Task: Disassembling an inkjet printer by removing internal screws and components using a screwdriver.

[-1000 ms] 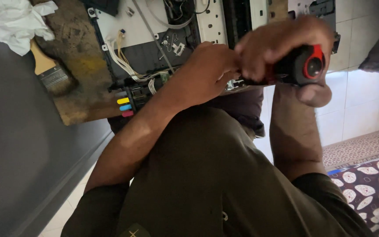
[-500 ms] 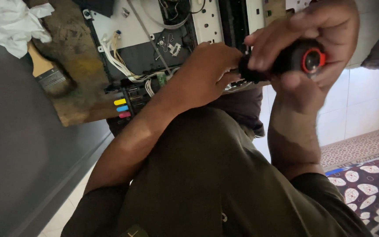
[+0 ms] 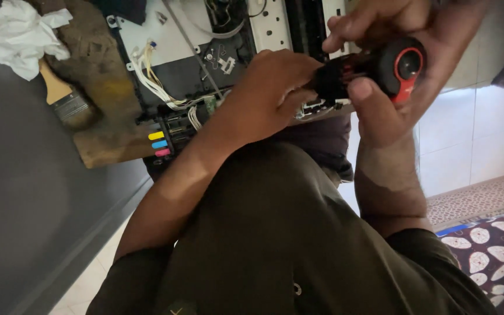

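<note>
My right hand (image 3: 392, 87) grips the thick black-and-red handle of a screwdriver (image 3: 401, 64), its red end cap facing me. My left hand (image 3: 266, 99) is closed around the black front end of the same screwdriver, right over the edge of an opened printer (image 3: 205, 64). The tool's tip is hidden under my left fingers. The printer's cover is off, showing white wire bundles (image 3: 147, 76), a dark circuit area and yellow, blue and pink ink tabs (image 3: 158, 144). My lap in dark olive clothing fills the lower half of the view.
A paintbrush with a wooden handle (image 3: 62, 96) lies on a worn wooden board (image 3: 103, 146) left of the printer, beside a crumpled white cloth (image 3: 24, 35). A dark grey wall runs along the left. Pale tiles (image 3: 473, 134) and a patterned rug (image 3: 497, 245) lie at right.
My right hand has shifted and re-gripped the screwdriver handle, tilting it upward. My left hand stays at the tool's front end on the printer.
</note>
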